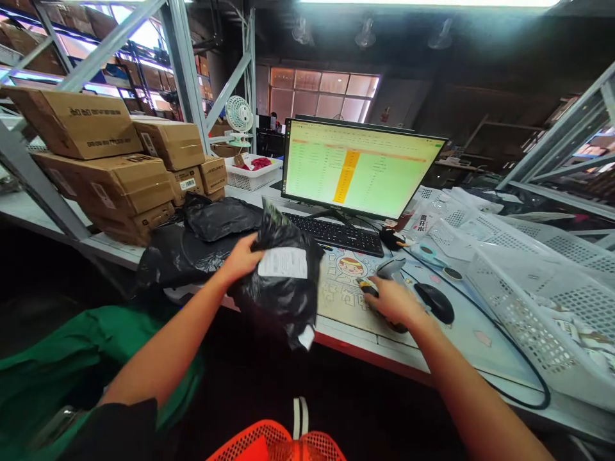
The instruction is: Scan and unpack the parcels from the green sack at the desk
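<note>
Left of the left hand (243, 258), more black bags (192, 250) lie on the tabletop (471, 333), with cardboard boxes (120, 160) stacked beyond them. The left hand is clamped on the edge of a black parcel (283, 298), held up over the tabletop's front edge, its white label (283, 262) facing the camera. Right of the parcel, the right hand (391, 301) is closed around a scanner (390, 266), with a mouse (435, 302) just beside it on its right.
</note>
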`<state>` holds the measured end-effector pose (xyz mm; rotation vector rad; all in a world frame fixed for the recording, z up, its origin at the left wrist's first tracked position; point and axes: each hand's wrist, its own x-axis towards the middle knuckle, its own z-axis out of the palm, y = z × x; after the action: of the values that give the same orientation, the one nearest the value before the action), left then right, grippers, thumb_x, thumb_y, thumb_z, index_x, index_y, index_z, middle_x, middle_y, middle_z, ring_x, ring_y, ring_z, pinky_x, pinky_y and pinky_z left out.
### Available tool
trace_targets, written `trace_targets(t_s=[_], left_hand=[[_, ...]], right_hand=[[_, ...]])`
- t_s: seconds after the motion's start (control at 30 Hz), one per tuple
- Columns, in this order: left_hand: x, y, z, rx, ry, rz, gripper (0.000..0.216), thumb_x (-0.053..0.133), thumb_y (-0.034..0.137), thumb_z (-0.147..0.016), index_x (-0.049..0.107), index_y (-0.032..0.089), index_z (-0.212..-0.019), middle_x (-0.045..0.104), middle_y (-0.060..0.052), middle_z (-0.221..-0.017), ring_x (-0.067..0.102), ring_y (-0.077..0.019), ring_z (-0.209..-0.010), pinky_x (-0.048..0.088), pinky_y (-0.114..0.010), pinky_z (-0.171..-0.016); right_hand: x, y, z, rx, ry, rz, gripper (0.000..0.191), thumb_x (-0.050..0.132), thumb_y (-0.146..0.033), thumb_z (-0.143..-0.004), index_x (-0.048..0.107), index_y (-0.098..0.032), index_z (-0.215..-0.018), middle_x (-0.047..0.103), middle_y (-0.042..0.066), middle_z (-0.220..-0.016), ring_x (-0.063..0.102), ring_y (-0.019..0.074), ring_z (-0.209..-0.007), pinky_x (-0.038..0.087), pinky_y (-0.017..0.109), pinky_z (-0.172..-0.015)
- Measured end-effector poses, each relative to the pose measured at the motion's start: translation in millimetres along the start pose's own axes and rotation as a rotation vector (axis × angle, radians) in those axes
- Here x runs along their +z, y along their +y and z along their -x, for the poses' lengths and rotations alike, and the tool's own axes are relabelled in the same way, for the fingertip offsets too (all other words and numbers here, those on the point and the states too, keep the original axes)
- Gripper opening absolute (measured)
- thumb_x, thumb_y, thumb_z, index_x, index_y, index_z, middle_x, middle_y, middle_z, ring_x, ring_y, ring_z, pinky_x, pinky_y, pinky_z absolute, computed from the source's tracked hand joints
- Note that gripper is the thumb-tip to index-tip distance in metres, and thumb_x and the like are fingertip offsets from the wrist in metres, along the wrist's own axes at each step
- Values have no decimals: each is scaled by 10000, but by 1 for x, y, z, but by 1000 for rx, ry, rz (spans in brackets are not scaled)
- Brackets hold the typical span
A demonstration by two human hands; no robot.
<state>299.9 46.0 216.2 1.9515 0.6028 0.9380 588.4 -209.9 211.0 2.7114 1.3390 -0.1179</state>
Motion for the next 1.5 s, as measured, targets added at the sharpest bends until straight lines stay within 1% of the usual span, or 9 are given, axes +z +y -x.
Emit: trace_targets(t_s=[0.13,0.27,0.37,0.5,0.63,0.77,1.13,1.3,1.5], left_hand=[[-27,68,3,405,-89,-311,175,617,217,-766,728,185,-897,774,-58,-1033,689,-288,-1127,521,-379,-1026],[9,68,29,707,-462,-449,351,507,-24,-738,694,216,-913,732,-51,-1346,581,-262,-1405,439,-435,-1182],[59,24,62,648,-622,-451,374,554,-73,-694,658,205,-921,751,-90,-1312,610,-273,-1383,466,-461,-1180],[105,-19,101,465,-606,-293,437,489,-107,-637,631,192,-923,656,-99,-1469,549,-256,-1448,415,-462,-1238],[113,-17,109,308,-524,-198,445,460,-77,-662,644,196,-961,724,-73,-1371,600,-233,-1398,485,-406,-1166],[107,-9,106,252,-520,-220,507,446,-63,-695,677,193,-1067,732,-68,-1352,599,-221,-1397,494,-379,-1154],[100,-11,101,310,-662,-217,535,547,-43,-766,648,202,-1231,722,-88,-1314,569,-240,-1427,394,-416,-1247],[73,19,78,318,-792,-135,417,783,399,-894,668,218,-1252,720,-105,-1330,692,-270,-1234,512,-379,-1100],[85,1,45,430,-236,-567,254,703,181,-944,715,161,-1197,669,-156,-1378,588,-313,-1309,462,-491,-1122]], right_hand=[[26,10,39,21,62,-35,603,481,-318,-1005,474,-100,-1567,642,227,-1398,645,380,-1247,527,485,-1007],[11,30,50,135,214,-298,555,391,-270,-988,587,-106,-1481,731,191,-1219,701,329,-1102,538,431,-980],[-28,39,59,180,404,-575,581,368,-376,-992,612,-140,-1464,756,140,-925,696,287,-783,564,408,-756],[-75,-3,61,-208,341,-610,573,427,-473,-962,672,-220,-1414,722,58,-770,628,219,-630,519,338,-610],[-82,-98,38,-602,152,-397,477,473,-321,-953,741,-228,-1335,798,43,-1018,727,219,-905,564,330,-880],[-67,-146,6,-662,89,-246,464,489,-246,-955,746,-225,-1341,752,47,-1296,707,263,-1161,523,361,-1058],[-18,45,47,-110,107,-112,507,469,-336,-978,691,-252,-1426,759,109,-1195,705,316,-1078,534,425,-974],[27,36,44,12,134,-50,567,415,-340,-1007,578,-188,-1528,687,179,-1260,686,354,-1116,531,461,-979],[0,-8,16,-169,409,-198,498,450,-329,-1005,647,-112,-1407,655,197,-1352,627,342,-1248,468,460,-1116]])
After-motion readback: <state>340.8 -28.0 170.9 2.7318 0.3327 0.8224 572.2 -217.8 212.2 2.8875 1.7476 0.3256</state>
